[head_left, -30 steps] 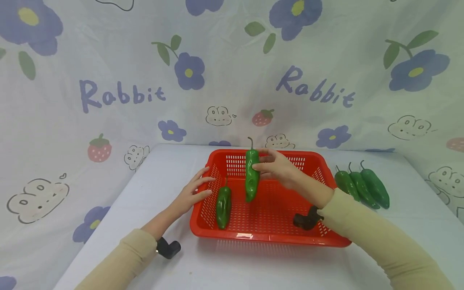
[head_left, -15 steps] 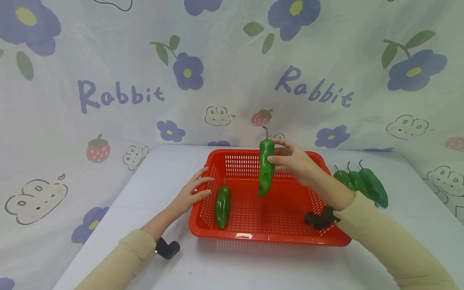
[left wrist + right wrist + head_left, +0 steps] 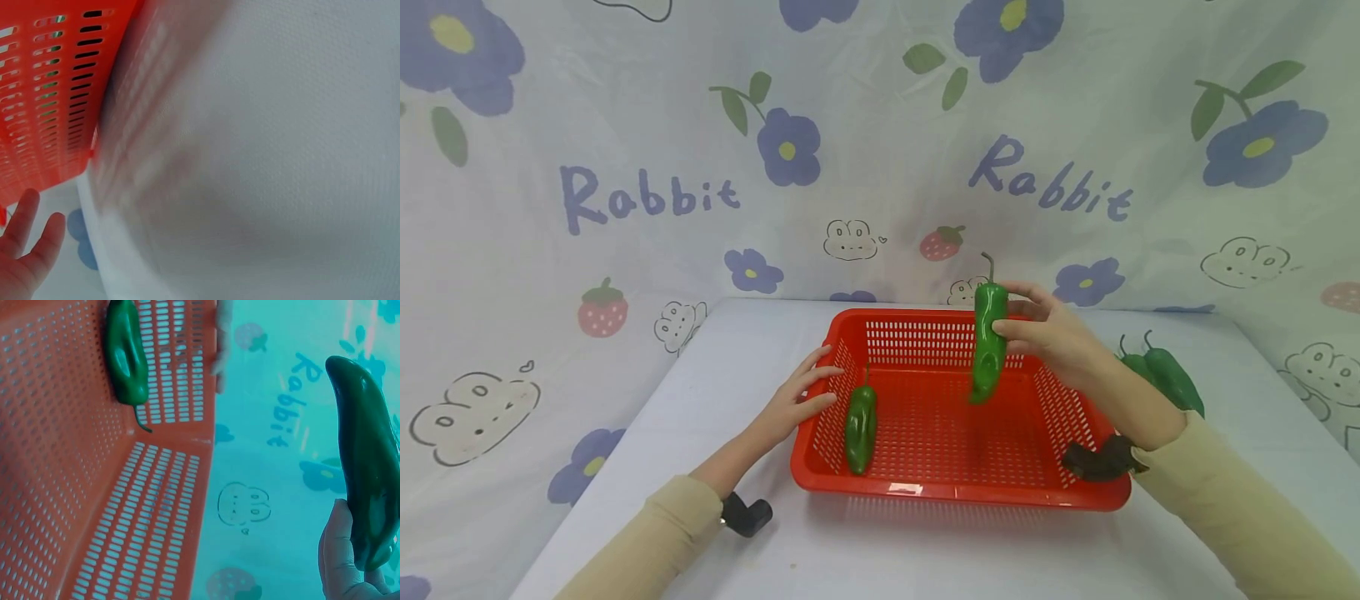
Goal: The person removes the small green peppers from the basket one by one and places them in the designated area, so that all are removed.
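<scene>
Above the right half of the red plastic basket (image 3: 917, 492), my right hand (image 3: 1051, 333) pinches a green pepper (image 3: 989, 337) between thumb and fingers. The pepper hangs upright with its stem up; the right wrist view shows the same held pepper (image 3: 367, 456) at its right edge. My left hand (image 3: 793, 402) rests with spread, fairly straight fingers on the basket's left rim. Another green pepper (image 3: 861, 429) lies inside the basket along the left wall, and the right wrist view shows this basket pepper (image 3: 126, 353) too.
On the white table (image 3: 760, 533), right of the basket, green peppers (image 3: 1172, 375) lie side by side, partly hidden behind my right forearm. A patterned cloth (image 3: 850, 150) hangs behind the table. Black wrist devices (image 3: 748, 514) sit on both wrists.
My right hand has carried the pepper rightward and slightly up across the basket. My left hand stays on the rim, and the pepper in the basket has not moved.
</scene>
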A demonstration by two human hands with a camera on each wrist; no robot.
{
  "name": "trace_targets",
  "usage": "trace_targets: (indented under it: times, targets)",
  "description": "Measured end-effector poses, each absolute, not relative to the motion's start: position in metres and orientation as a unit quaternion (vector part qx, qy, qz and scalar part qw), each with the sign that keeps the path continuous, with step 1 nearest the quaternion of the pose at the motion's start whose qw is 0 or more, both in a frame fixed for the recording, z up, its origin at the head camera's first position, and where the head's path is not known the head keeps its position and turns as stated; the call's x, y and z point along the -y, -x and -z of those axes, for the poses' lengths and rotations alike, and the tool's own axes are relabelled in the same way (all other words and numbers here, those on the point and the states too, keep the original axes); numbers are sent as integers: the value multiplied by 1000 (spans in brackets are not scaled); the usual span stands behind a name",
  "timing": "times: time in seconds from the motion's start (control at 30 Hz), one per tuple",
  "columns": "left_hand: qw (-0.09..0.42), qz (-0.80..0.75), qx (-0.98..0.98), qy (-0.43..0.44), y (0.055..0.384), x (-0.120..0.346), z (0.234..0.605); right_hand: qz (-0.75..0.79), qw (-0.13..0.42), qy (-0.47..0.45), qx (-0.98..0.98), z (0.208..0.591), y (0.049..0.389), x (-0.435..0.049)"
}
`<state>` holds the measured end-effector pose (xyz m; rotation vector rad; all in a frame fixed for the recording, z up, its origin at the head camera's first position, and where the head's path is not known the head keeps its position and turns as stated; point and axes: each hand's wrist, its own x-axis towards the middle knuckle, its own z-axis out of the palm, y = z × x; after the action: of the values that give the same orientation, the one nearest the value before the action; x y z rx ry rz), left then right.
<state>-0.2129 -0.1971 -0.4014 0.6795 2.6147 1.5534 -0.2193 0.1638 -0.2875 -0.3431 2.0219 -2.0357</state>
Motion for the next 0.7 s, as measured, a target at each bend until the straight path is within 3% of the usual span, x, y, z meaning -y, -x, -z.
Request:
trace_targets:
  times: [0.7]
  targets:
    - [16, -499, -840, -212, 212, 197, 401, 703, 76, 133, -694, 290, 203, -218]
